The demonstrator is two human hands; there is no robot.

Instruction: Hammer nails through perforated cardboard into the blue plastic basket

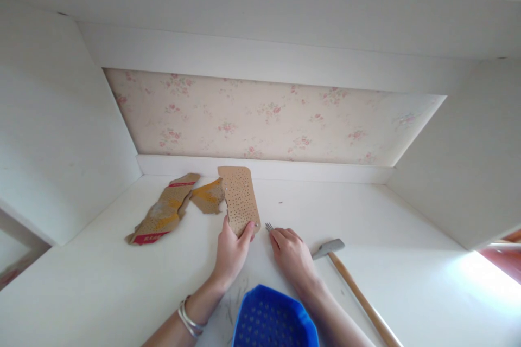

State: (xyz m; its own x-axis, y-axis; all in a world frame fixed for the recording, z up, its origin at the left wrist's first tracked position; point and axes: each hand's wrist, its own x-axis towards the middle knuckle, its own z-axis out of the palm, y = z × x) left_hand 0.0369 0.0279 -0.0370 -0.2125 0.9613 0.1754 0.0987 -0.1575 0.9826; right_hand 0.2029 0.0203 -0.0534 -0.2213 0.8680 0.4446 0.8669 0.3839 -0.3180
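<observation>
My left hand [233, 252] is closed on the lower end of a brown piece of cardboard [241, 195] dotted with many small holes. One long edge of it is torn. My right hand [292, 255] is closed round a fork [269, 226]. Only the tines stick out past the fingers, just right of the cardboard's lower corner and apart from it; the rest is hidden. Beside the right hand lies a hammer [329, 248] with a grey head and a long wooden handle. Between my forearms sits a blue plastic basket [275, 293] with a perforated bottom.
Torn cardboard [165, 211] with yellow stains and red print lies to the left, with a smaller torn scrap [208, 197] beside it. Small dark bits are scattered on the white surface [195, 260]. White side panels, an overhead shelf [260, 5] and a flowered back wall [244, 114] enclose it.
</observation>
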